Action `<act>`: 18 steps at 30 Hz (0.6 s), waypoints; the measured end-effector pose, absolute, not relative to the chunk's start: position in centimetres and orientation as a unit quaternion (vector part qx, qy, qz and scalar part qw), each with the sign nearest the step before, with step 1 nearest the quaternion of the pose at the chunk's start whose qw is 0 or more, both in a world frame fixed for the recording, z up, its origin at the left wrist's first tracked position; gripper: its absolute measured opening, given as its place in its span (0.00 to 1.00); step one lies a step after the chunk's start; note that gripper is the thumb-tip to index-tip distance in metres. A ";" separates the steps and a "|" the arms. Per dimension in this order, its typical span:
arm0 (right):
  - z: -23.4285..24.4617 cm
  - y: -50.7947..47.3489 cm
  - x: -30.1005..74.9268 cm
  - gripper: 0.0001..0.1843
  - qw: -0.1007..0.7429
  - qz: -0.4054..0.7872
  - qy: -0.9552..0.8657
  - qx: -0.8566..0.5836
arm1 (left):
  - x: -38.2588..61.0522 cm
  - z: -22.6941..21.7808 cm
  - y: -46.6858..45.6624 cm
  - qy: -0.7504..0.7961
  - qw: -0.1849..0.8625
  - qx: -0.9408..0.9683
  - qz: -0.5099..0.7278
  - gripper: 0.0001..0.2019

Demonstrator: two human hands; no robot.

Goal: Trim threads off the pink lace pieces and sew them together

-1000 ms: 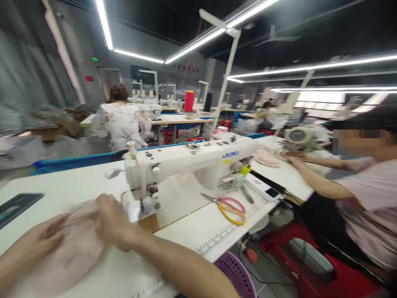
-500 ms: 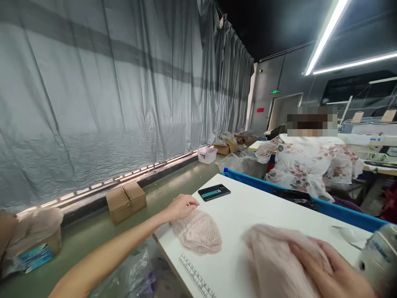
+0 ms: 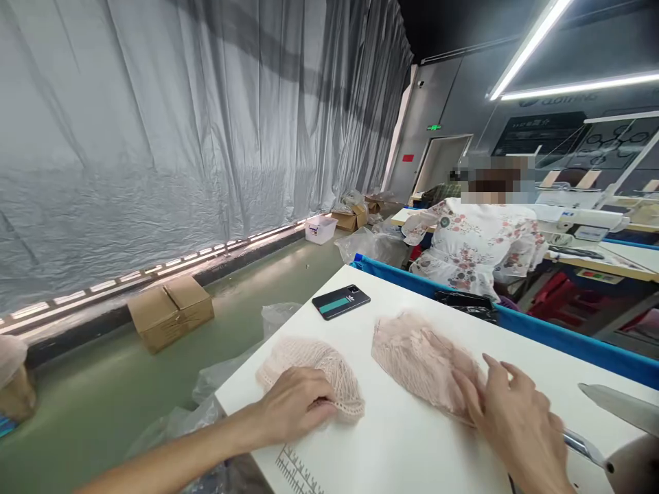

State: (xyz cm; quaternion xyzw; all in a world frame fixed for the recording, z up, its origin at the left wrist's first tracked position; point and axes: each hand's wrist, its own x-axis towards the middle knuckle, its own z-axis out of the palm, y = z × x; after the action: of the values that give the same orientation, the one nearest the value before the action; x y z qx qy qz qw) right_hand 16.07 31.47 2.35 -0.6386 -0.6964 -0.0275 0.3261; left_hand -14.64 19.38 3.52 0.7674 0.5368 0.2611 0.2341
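My left hand point(image 3: 293, 401) lies palm down on a pale pink lace piece point(image 3: 319, 367) near the table's left edge, fingers curled loosely over it. My right hand point(image 3: 515, 418) rests with fingers spread on the near end of a second pale pink fluffy fabric piece point(image 3: 419, 357) in the middle of the white table point(image 3: 391, 446). Neither piece is lifted.
A dark phone point(image 3: 340, 302) lies on the table's far corner. A ruler strip point(image 3: 298, 473) marks the near edge. The sewing machine's end point(image 3: 618, 439) shows at lower right. A person in a floral top point(image 3: 476, 250) sits beyond a blue table edge. A cardboard box point(image 3: 169, 312) and plastic bags lie on the green floor.
My view has swung left from the sewing machine. My left hand reached out to the lace piece and now lies flat on it. My right hand stays on the fluffy piece.
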 end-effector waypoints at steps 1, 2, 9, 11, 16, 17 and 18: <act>2.3 30.1 15.3 0.28 0.319 -0.030 -0.715 -0.622 | -14.7 3.7 19.6 0.543 0.249 0.755 0.270 0.06; 2.2 28.8 14.3 0.25 0.310 -0.024 -0.740 -0.597 | -14.7 3.8 19.8 0.548 0.266 0.742 0.279 0.06; 1.0 22.7 5.2 0.20 0.315 0.377 -0.755 -0.434 | -14.9 3.6 21.3 0.558 0.401 0.641 0.342 0.04; 1.2 22.6 3.9 0.23 0.306 0.455 -0.712 -0.438 | -15.0 3.5 21.4 0.549 0.436 0.615 0.360 0.04; 1.5 22.5 3.4 0.25 0.280 0.556 -0.634 -0.459 | -15.0 3.8 21.2 0.532 0.500 0.558 0.395 0.07; 1.5 22.3 3.5 0.25 0.282 0.548 -0.634 -0.467 | -15.0 3.8 21.2 0.530 0.508 0.548 0.401 0.07; 1.5 22.2 3.7 0.24 0.290 0.529 -0.640 -0.476 | -15.0 3.8 21.2 0.528 0.516 0.539 0.407 0.07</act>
State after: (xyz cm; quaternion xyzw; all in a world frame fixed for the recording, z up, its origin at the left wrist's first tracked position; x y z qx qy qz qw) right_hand 3.70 22.17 1.51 -0.4759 -0.6398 0.5290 0.2903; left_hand -14.97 21.18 3.84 0.5386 0.5276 0.4070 0.5157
